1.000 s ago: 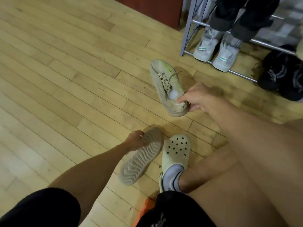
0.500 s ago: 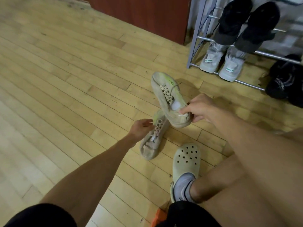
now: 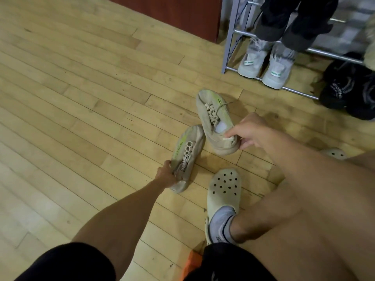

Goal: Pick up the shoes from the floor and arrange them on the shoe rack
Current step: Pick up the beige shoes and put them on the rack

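The left hand gripped one beige knit lace-up sneaker by its heel; the right hand pinched the matching sneaker at its collar. Both looked light and soft.

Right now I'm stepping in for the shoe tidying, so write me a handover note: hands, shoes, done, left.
Left hand: grips one beige sneaker at its heel end.
Right hand: fingers pinch the heel of the other beige sneaker.
Shoe rack: light grey pair on the bottom rail, dark pair above.
Done: both sneakers in hand.
Left: set them on the rack.
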A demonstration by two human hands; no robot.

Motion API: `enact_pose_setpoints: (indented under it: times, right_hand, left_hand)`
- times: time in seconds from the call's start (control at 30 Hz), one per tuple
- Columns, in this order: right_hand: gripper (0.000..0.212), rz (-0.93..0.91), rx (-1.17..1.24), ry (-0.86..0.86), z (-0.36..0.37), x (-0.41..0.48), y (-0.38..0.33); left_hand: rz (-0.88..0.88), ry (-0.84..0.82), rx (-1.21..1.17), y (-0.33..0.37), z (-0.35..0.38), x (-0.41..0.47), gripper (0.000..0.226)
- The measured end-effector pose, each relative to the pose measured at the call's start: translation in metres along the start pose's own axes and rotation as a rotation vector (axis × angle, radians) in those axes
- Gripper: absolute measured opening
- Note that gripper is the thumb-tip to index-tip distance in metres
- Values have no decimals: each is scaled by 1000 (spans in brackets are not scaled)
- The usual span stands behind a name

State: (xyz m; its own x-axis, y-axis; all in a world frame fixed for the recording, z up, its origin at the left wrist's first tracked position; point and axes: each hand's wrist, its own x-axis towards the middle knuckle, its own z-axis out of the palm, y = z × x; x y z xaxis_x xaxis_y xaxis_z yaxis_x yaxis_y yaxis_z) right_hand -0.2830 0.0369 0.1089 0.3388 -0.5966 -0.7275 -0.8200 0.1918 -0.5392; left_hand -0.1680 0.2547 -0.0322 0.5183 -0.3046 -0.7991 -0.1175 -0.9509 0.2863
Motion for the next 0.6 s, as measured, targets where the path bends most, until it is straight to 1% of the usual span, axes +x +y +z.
enact_pose_setpoints:
  times: [0.07, 0.13, 0.23, 0.3, 0.4, 0.5, 0.6]
  right_hand:
    - [47, 5, 6, -8, -1, 2, 0]
    - [49, 3, -3, -8, -1, 4, 0]
    - [49, 0, -9, -10, 0, 3, 1]
    - [48, -5, -18, 3, -1, 2, 2]
    - [46, -20, -41, 19, -1, -7, -2]
    - [47, -48, -54, 30, -1, -22, -11]
    - [45, -89, -60, 56, -6, -42, -25]
  left_hand:
    - [4, 101, 66, -2, 7, 2, 76]
    - [-2, 135, 39, -2, 8, 1, 75]
    - [-19, 65, -30, -3, 5, 0, 69]
    - [-80, -15, -123, -2, 0, -1, 63]
    - [-126, -103, -262, 2, -14, -5, 48]
    - [-94, -126, -353, 12, -37, -19, 27]
    - [-41, -77, -467, 23, -62, -40, 12]
